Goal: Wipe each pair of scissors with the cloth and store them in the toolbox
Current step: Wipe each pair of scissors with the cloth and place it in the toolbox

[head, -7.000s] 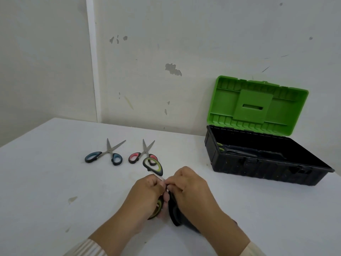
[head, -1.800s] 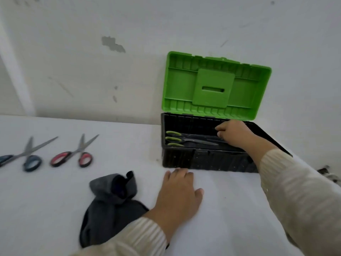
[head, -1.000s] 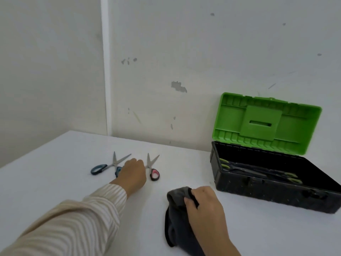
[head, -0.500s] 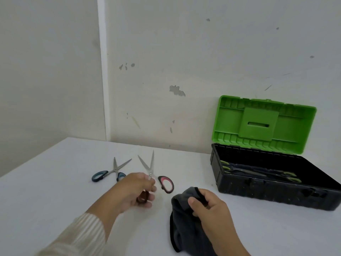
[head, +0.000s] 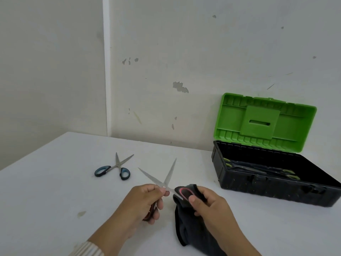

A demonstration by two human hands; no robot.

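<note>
Red-handled scissors (head: 167, 183) at lower centre, blades splayed; left hand (head: 145, 202) fingers clamped on them; right hand (head: 212, 207) grips the dark cloth (head: 191, 224); blue-handled scissors (head: 114, 168) left on the bench (head: 46, 191); toolbox (head: 273, 174) open, right.

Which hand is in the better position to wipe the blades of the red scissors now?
The right hand, probably. It already grips the dark cloth, close beside the red scissors. The left hand is occupied holding those scissors near the pivot, blades open and pointing away, so it should simply keep them steady.
</note>
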